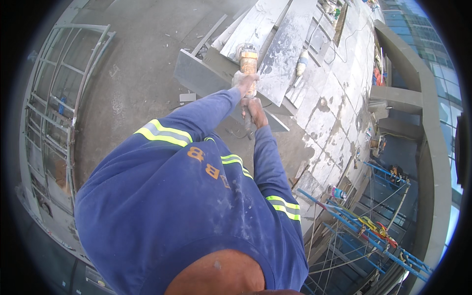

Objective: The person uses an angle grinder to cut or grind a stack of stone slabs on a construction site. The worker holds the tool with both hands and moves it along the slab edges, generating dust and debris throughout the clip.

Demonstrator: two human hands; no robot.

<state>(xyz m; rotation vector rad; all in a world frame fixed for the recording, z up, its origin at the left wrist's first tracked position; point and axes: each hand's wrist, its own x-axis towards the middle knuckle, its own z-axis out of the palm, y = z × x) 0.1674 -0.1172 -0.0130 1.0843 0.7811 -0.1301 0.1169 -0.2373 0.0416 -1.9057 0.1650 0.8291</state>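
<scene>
Both of my hands are closed on a dusty orange angle grinder (249, 63). My left hand (244, 81) wraps round the middle of its body. Behind it, my right hand (255, 111) grips the rear end, where the cord hangs down. The grinder's head is over the near end of a pale, dust-covered slab (253, 27); whether its disc touches the slab cannot be made out. To the right lies a darker grey slab (287, 54), smeared with white dust. A grey board (204, 76) stands on edge below the slabs.
A second power tool (301, 63) lies on the right among the slabs. Metal frames (54, 93) stand at far left. A small grey offcut (187, 97) is on the concrete floor. Paving tiles (324, 118) spread to the right, with blue scaffold bars (354, 223) beyond a drop at lower right.
</scene>
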